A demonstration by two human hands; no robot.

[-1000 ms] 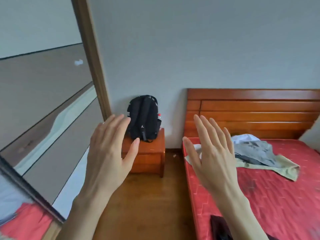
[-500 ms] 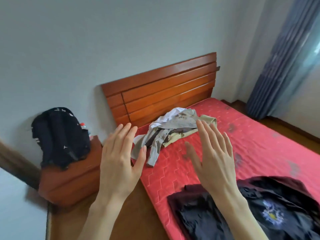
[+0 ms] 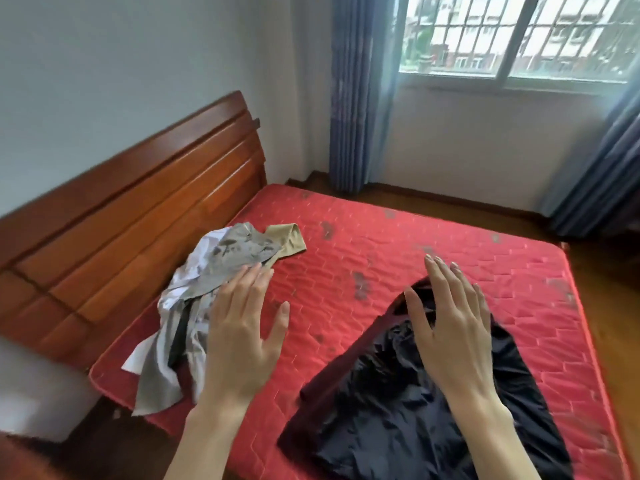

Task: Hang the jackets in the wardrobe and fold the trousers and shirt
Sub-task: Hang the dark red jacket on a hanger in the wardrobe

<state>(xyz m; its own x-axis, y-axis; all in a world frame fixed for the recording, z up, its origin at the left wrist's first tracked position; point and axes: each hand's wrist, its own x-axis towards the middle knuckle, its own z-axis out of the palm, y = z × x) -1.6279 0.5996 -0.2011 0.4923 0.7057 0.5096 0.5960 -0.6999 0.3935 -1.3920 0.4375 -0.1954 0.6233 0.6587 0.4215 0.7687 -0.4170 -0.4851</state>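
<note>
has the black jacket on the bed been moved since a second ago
Cannot tell. The camera has swung right, so the black jacket only came into view. Half a second ago it lay at the same near part of the red mattress, untouched by either hand.

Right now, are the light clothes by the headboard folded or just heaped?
Heaped: the grey and white clothes lie crumpled and overlapping on the red mattress, with no neat edges.

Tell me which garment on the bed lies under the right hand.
The black garment at the bed's near side lies below the right hand; the grey, white and tan clothes lie by the headboard.
</note>
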